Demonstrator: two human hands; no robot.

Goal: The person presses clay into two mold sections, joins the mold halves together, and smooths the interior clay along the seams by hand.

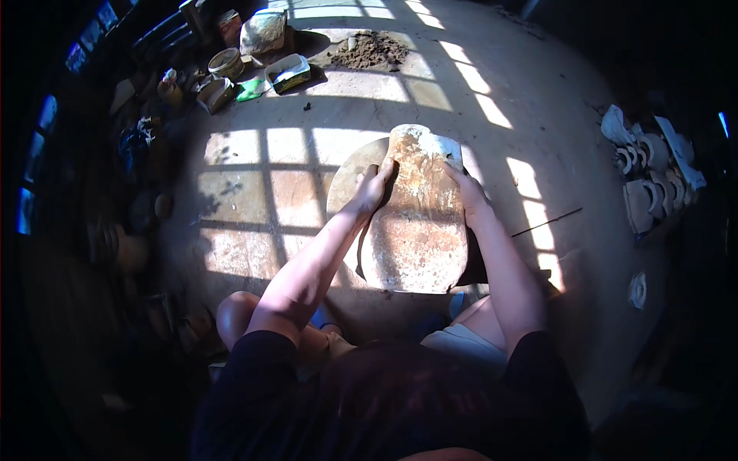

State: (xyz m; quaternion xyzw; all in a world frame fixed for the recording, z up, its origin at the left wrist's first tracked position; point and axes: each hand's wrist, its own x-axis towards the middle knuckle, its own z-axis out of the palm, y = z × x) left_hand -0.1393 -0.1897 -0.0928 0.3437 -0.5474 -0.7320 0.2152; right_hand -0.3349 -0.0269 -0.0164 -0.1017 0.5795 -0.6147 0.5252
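Stained slab (419, 219), one: clamped at its side edges by left hand (372, 188) and right hand (472, 196). Round board (344, 184): partly covered, left edge exposed.

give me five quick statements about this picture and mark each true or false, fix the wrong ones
1. The left grip is on the left side of the slab. True.
2. The right grip hangs free of the slab. False: it is on the slab's right side.
3. The slab hides the round disc completely. False: part of the disc shows to the left of the slab.
4. A heap of dirt lies farther away than the slab. True.
5. The thin stick lies to the left of the slab. False: it lies to the right.
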